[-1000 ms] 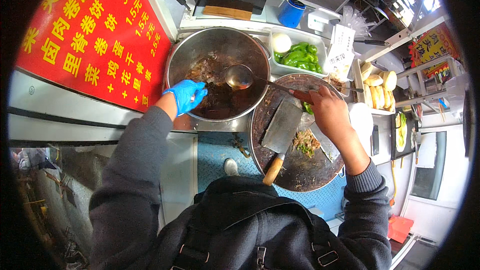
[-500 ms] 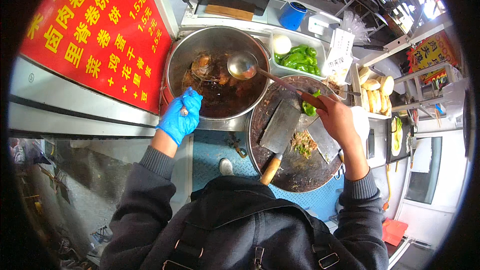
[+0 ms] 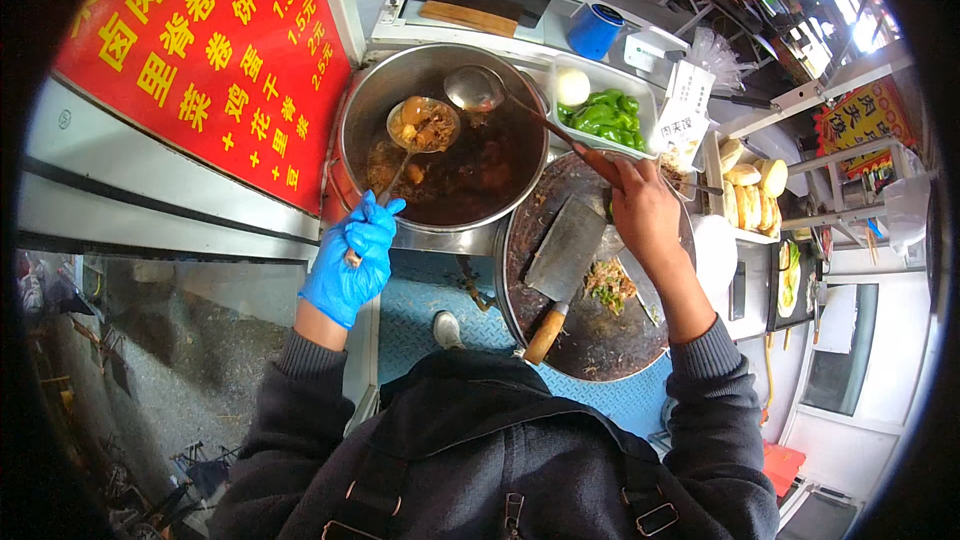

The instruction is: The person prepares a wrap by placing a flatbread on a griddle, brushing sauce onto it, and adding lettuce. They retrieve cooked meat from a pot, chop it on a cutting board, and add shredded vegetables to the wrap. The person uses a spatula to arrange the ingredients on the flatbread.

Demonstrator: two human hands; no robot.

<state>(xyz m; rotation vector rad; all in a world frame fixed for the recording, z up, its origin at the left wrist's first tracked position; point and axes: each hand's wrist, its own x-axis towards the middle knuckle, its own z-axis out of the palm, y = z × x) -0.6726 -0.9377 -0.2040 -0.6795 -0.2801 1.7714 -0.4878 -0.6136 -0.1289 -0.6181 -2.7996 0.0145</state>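
Left hand (image 3: 352,265) clamped one loaded ladle (image 3: 404,164), right hand (image 3: 645,212) a second ladle (image 3: 468,87).
Hands apart; one pot (image 3: 374,100) beyond them held dark broth (image 3: 455,198).

The pot (image 3: 425,67) stands between the signboard (image 3: 200,70) and the chopping board (image 3: 600,352) on its right, with the left ladle (image 3: 425,125) and right ladle (image 3: 475,88) reaching inside its rim. On the board lies the cleaver (image 3: 565,248) — chopped food (image 3: 609,283) just right; behind, a tub (image 3: 598,145) of peppers (image 3: 612,118), then, farther right, buns (image 3: 750,198).
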